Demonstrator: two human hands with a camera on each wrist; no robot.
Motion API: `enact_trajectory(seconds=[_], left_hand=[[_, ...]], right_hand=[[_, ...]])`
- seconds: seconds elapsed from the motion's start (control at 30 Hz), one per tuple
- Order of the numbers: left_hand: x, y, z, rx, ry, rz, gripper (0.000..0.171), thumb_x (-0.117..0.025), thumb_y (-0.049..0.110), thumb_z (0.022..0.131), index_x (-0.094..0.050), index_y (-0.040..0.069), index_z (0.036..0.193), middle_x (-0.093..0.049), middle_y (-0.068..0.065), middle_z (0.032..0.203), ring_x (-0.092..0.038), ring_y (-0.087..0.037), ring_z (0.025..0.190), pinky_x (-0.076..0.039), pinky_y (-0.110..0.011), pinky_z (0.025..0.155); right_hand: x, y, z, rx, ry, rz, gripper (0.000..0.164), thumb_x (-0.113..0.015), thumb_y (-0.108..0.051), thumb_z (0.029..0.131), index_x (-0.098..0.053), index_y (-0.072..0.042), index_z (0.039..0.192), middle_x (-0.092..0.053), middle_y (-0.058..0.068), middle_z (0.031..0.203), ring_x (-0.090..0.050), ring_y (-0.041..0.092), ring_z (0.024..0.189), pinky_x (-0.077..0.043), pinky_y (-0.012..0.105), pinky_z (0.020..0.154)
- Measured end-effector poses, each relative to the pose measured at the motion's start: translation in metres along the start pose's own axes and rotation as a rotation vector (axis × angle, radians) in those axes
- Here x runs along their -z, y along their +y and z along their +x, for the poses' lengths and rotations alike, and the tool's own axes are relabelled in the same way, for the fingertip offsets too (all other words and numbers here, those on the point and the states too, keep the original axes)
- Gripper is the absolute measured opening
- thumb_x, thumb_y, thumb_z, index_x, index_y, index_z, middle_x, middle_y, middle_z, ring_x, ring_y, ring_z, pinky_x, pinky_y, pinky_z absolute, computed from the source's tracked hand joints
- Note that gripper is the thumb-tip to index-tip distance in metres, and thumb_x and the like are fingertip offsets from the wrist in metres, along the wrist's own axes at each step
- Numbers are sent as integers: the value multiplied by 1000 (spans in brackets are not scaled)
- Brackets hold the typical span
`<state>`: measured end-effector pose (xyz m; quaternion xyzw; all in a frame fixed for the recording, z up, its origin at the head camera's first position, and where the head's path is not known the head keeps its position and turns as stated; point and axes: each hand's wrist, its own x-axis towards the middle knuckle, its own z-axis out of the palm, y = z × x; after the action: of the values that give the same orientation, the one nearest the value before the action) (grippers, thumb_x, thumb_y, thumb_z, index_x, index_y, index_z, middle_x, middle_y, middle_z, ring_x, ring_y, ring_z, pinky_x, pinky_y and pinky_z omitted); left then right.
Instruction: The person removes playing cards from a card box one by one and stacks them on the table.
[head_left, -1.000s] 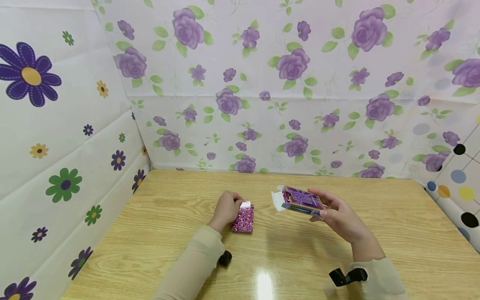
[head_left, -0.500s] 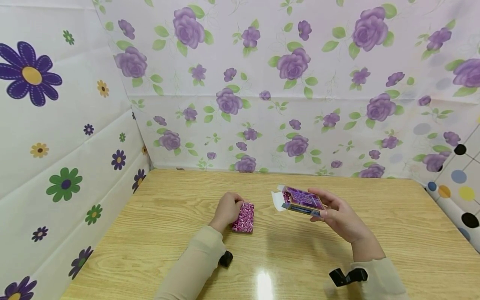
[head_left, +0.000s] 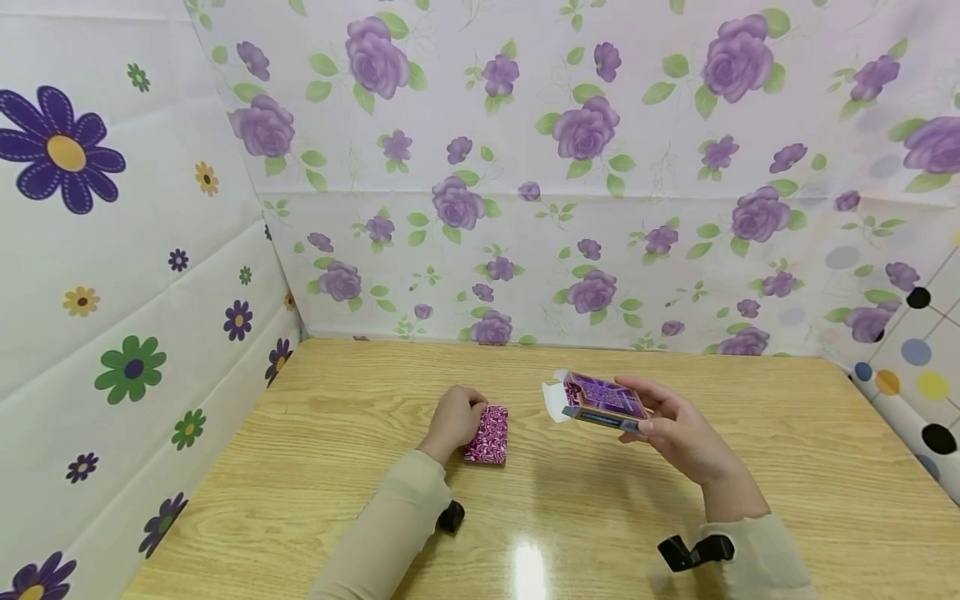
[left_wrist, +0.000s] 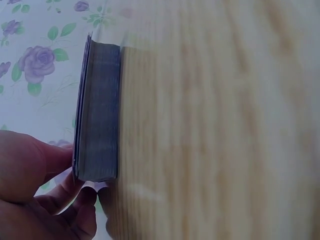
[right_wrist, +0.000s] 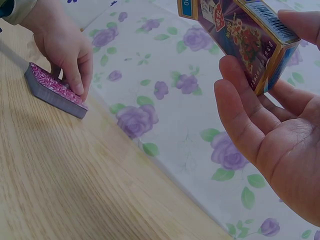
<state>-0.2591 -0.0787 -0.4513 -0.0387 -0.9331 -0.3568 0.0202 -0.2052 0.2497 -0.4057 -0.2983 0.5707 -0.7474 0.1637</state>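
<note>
A deck of playing cards [head_left: 491,437] with a pink-and-white patterned back lies on the table, face down. My left hand [head_left: 453,422] grips its far end, with the thumb on top and the fingers at the edge. In the left wrist view, the deck [left_wrist: 102,112] shows its side, and a card or so at the top stands slightly apart from the stack. Raised above the table, my right hand [head_left: 688,437] holds a purple card box [head_left: 609,398] between thumb and fingers. Its white flap [head_left: 556,400] hangs open towards the left, and patterned cards show at the box's mouth.
The wooden table [head_left: 300,492] meets a flower-printed backdrop [head_left: 525,275] along its far edge. Another printed sheet [head_left: 150,275] borders the left side. A black wrist mount [head_left: 696,553] sits on the right sleeve, and a black piece [head_left: 452,517] on the left.
A bright glare at the deck's far end has vanished; the top card that seemed lifted there now lies nearly flat. The left hand shifted very slightly. The right hand and box stay still.
</note>
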Motion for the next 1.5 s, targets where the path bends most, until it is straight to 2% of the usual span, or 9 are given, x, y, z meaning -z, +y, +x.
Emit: enact_trajectory(seconds=[0.1, 0.3, 0.5, 0.6, 0.83, 1.0, 1.2, 1.5], left_hand=[[1, -1, 0, 2, 3, -14, 18, -56, 11, 95, -71, 3, 100, -69, -12, 101, -63, -24, 94, -53, -39, 83], [4, 0, -1, 8, 13, -22, 20, -56, 13, 95, -69, 3, 104, -67, -12, 103, -61, -21, 87, -53, -35, 75], [9, 6, -2, -10, 52, -57, 23, -56, 14, 94, -68, 0, 108, -66, -14, 112, -62, -26, 100, -53, -41, 85], [12, 10, -4, -27, 64, -65, 23, -57, 14, 94, -67, 0, 109, -65, -15, 112, -61, -28, 102, -53, -42, 85], [18, 18, -9, -52, 77, -83, 23, -56, 15, 94, -66, 1, 110, -63, -12, 109, -58, -22, 87, -51, -35, 73], [21, 26, -11, -59, 79, -140, 23, -57, 15, 94, -66, 1, 109, -64, -11, 107, -59, -22, 90, -52, -32, 74], [23, 34, -16, -53, 64, -215, 21, -57, 17, 94, -66, 4, 109, -65, -9, 105, -59, -18, 85, -51, -25, 66], [25, 42, -21, -81, 73, -246, 21, -57, 17, 94, -66, 5, 108, -65, -9, 102, -58, -18, 85, -51, -26, 68]], right_hand=[[1, 0, 0, 1, -1, -1, 50, -47, -1, 96, -33, -4, 144, -45, 1, 134, -59, 14, 109, -56, 31, 84], [1, 1, 0, 6, 1, -5, 50, -48, -1, 96, -34, -5, 144, -45, 2, 133, -59, 14, 109, -56, 31, 84], [1, 0, 0, 11, 1, -7, 51, -48, 0, 95, -34, -5, 144, -45, 2, 132, -59, 15, 108, -56, 31, 84], [1, 0, 1, 12, -2, -4, 51, -48, 0, 95, -34, -5, 144, -45, 2, 132, -59, 15, 108, -56, 31, 84], [2, 1, 0, 13, -6, 2, 51, -48, 1, 95, -34, -5, 144, -46, 3, 131, -60, 15, 109, -56, 32, 84], [3, 2, -1, 12, 3, -8, 54, -46, 4, 94, -31, -4, 145, -46, 3, 132, -60, 15, 109, -56, 32, 84], [2, 2, -1, 14, 9, -22, 56, -45, 6, 93, -26, -1, 146, -45, 4, 132, -60, 15, 109, -56, 32, 85], [0, 1, 0, 24, 16, -36, 57, -45, 7, 92, -27, -2, 146, -45, 2, 134, -60, 15, 110, -55, 31, 85]])
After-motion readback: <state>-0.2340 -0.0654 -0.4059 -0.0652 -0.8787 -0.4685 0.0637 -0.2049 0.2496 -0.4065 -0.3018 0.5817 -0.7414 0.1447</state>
